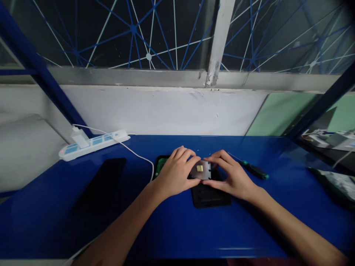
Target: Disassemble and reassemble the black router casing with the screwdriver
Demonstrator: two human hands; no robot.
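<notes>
Between my hands is a small grey metal plate (204,174) with notched edges and a yellowish square pad (199,168) on its face. My left hand (179,171) grips its left side, with the thumb at the near edge and fingers at the far edge. My right hand (231,175) pinches the right side in the same way. Below the plate lies a black plastic housing (212,195), partly covered by the plate and my right hand. Behind my left hand, a dark-framed piece with a green circuit board (161,165) shows only in part.
A green-and-black screwdriver (255,170) lies right of my right hand. At the left are a black flat slab (101,183) and a white power strip (94,145) with a plugged-in charger (80,137). Its white cable (138,157) crosses the blue table (183,229). A dark-edged bag (337,184) lies far right.
</notes>
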